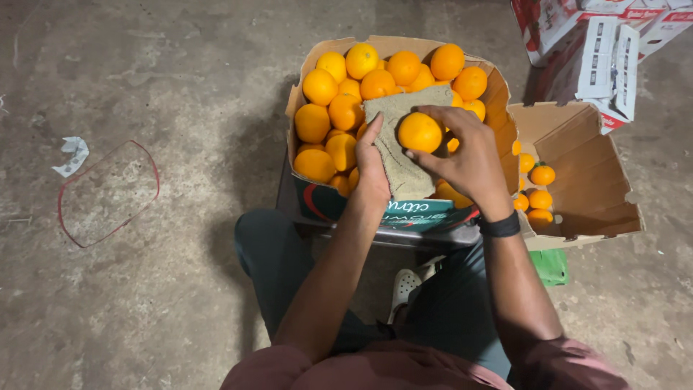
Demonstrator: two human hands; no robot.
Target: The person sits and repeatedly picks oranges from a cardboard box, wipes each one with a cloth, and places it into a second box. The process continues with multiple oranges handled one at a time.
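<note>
Bare concrete floor (144, 289), grey and stained, spread under everything, with a scrap of white paper (72, 154) and a loop of thin red band (108, 191) lying on it off to the left. A person sat over a cardboard box (303, 94) heaped with oranges (339, 108), the box resting just in front of their knees. Their left hand (372, 170) lay flat and open beneath a piece of coarse tan cloth (401, 155), supporting it from below over the fruit. Their right hand (469, 155) was curled around a single orange (419, 132), fingers and thumb closed on it and pressing it against the cloth above the middle of the box. A black band (500, 227) circled the right wrist. To the right, touching the first box, stood a second cardboard box (585, 180) tipped open, with only a few oranges (540, 186) along its near side. Beyond it, at the top right, lay red and white cartons (592, 50). A small green object (552, 266) showed under the second box's edge, too hidden to identify. The person wore dark green trousers (267, 253), and a pale sandal (406, 285) showed between the knees.
</note>
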